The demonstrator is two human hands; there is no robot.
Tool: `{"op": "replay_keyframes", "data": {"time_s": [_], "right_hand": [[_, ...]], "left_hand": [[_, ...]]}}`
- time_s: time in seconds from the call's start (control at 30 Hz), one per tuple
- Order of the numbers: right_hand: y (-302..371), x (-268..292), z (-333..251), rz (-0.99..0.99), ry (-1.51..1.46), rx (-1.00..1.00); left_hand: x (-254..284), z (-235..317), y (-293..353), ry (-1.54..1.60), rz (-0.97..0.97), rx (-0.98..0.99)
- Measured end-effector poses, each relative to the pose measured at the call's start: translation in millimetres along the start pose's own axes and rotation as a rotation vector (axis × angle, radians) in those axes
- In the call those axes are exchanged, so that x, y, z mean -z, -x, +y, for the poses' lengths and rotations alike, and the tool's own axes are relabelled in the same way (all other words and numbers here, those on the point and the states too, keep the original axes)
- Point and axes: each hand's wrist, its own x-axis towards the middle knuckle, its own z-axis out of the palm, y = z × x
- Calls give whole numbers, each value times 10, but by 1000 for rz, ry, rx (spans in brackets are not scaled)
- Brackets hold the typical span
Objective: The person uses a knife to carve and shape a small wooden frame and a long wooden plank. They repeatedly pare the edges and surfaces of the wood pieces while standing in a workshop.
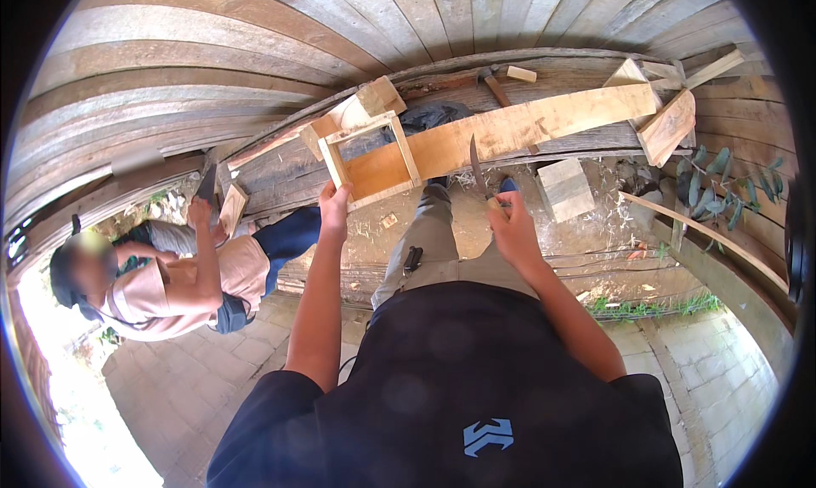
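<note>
My left hand is closed on the near left corner of a small rectangular wooden frame, made of pale strips. Through its opening shows part of a long, wide plank that stretches off to the right. My right hand grips a knife by its light wooden handle. The dark, slightly curved knife blade points away from me, its tip in front of the plank. Blade and frame are apart, with a short gap between them.
A worn wooden bench runs along the board wall, holding a hammer, a dark plastic bag and offcuts. A square wood block lies among shavings. At left, a co-worker holds a blade near a wood piece. Leafy twigs stand right.
</note>
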Motion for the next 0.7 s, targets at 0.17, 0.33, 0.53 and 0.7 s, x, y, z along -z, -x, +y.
{"op": "replay_keyframes", "data": {"time_s": [0.17, 0.33, 0.53, 0.7], "right_hand": [[-98, -259, -220, 69, -18, 38], [-216, -760, -667, 105, -32, 35], [-519, -1444, -953, 97, -18, 76], [-741, -1957, -931, 131, -48, 56]], "left_hand": [[10, 354, -564, -88, -5, -121], [328, 731, -1175, -76, -83, -104], [564, 463, -1739, -43, -114, -13], [550, 230, -1860, -7, -135, -30]]}}
